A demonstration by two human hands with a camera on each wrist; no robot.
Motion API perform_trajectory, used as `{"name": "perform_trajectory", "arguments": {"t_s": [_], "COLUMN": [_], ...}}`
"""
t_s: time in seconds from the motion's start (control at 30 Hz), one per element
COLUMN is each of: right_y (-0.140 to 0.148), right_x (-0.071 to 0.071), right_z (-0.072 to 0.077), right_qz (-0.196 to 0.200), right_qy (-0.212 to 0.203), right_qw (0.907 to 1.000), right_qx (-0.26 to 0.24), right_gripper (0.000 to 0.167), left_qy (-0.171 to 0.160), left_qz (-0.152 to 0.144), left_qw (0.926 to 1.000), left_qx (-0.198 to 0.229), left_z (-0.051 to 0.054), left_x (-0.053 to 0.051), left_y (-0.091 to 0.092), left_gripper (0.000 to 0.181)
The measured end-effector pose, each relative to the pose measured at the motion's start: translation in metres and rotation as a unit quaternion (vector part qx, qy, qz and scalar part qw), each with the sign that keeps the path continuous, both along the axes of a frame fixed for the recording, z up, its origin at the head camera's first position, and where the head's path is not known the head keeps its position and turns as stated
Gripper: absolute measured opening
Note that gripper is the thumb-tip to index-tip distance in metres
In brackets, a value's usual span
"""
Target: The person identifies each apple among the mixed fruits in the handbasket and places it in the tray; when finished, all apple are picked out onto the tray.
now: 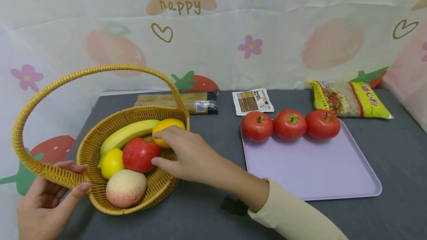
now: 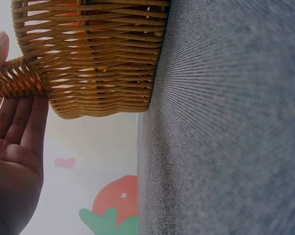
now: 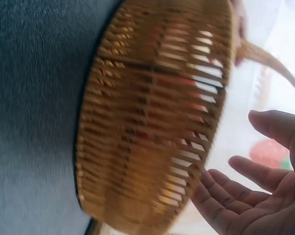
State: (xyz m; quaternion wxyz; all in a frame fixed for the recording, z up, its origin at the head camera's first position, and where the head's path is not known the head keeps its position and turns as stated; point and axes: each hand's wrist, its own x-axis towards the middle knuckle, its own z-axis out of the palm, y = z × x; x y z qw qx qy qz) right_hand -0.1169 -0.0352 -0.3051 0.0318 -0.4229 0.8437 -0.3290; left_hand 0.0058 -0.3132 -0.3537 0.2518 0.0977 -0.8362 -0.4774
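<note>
A wicker basket [image 1: 166,192] stands at the left of the table. My left hand [image 1: 45,203] grips the base of its handle [image 1: 63,175], thumb on top and fingers beneath. Inside lie a banana [image 1: 128,133], a lemon-like yellow fruit [image 1: 112,163], a red apple [image 1: 141,155], a peach [image 1: 126,188] and an orange-yellow fruit [image 1: 170,123]. Over the basket's right side reaches my right hand [image 1: 190,155], its fingers above the orange-yellow fruit and the thumb near the apple. In the right wrist view its fingers [image 3: 225,196] are spread and loosely bent, holding nothing visible.
Three red apples [image 1: 290,125] line the back edge of a lilac tray [image 1: 310,173] on the right. Behind are a noodle pack [image 1: 200,105], a small white-edged packet [image 1: 252,101] and a yellow food bag [image 1: 350,99]. A printed cloth hangs behind the table.
</note>
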Motion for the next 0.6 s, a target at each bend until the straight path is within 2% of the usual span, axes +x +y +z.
{"name": "perform_trajectory", "arguments": {"t_s": [0.23,0.4,0.6], "right_y": [-0.026,-0.038,-0.055], "right_x": [-0.004,-0.008,-0.016], "right_z": [-0.01,-0.012,-0.013], "right_qz": [0.021,0.005,0.001], "right_qy": [-0.05,-0.074,-0.09], "right_qw": [0.9972,0.9926,0.9878], "right_qx": [0.052,0.096,0.127], "right_gripper": [0.055,0.061,0.057], "left_qy": [-0.004,-0.004,-0.009], "left_qz": [0.001,-0.003,0.001], "left_qw": [1.0,0.9999,0.9999], "left_qx": [0.009,0.01,0.004], "left_z": [0.001,0.002,0.002], "left_x": [0.0,0.0,0.001], "left_y": [0.001,0.002,0.001], "left_gripper": [0.058,0.059,0.059]}}
